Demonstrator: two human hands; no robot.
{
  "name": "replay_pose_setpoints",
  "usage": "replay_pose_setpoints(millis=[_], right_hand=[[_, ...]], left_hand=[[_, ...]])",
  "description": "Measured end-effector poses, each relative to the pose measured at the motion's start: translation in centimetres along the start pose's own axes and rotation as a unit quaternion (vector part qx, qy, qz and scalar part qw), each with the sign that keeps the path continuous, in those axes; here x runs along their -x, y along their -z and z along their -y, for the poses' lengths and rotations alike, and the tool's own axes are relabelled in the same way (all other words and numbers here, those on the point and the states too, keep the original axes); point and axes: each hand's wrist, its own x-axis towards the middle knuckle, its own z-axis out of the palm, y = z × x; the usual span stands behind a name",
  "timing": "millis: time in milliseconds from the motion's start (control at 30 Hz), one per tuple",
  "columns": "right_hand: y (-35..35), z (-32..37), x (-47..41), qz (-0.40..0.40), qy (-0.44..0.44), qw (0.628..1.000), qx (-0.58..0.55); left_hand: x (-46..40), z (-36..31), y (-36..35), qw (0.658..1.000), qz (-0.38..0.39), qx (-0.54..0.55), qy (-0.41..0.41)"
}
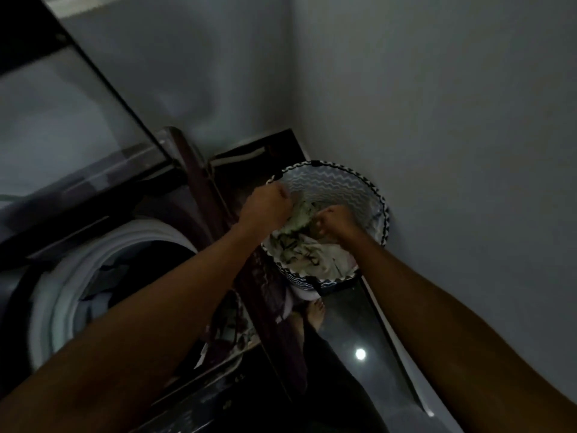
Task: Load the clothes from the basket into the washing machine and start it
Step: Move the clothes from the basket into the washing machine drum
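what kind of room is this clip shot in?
Likely a home laundry corner. A top-loading washing machine stands open with clothes in its drum, a patterned laundry basket sits on the glossy floor against plain walls, and the left hand and right hand grip a pale garment in the basket.

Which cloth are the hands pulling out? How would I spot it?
Find the round laundry basket with wavy black-and-white stripes, standing in the wall corner right of the washing machine. Inside, the left hand and right hand both grip a pale cloth. It has dark scribbly markings, unlike the plain white piece beside it.
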Motion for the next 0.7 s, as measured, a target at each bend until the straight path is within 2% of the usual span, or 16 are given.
replay_pose_setpoints(millis=[133,233,333,400,467,600,700], right_hand=[[0.3,-2.6,-4.3,0.052,-0.087,0.995,0.006],[-0.3,-4.6,-6.5,0.081,-0.068,0.992,0.074],[-1.7,-7.5,-9.4,0.121,-0.039,0.97,0.205],[-2.6,-8.7,-10.1,0.159,-0.051,0.953,0.251],[-3.0,-9.4,-9.9,0.203,-0.032,0.94,0.272],[-4.3,-11.3,-10.9,0.214,-0.02,0.905,0.366],[-5.2,-12.4,-12.1,0.188,-0.029,0.916,0.354]], left_hand=[[-2.4,-0.1,-4.4,0.995,0.093,0.009,0.025],[-3.1,1.1,-7.3,0.985,0.15,-0.002,0.082],[-3.4,2.3,-9.6,0.978,0.187,-0.022,0.092],[-3.7,2.9,-11.0,0.971,0.216,-0.049,0.09],[-4.1,3.1,-11.9,0.966,0.235,-0.069,0.088],[-4.8,3.5,-13.5,0.959,0.259,-0.066,0.09],[-5.0,3.0,-14.3,0.968,0.234,-0.072,0.05]])
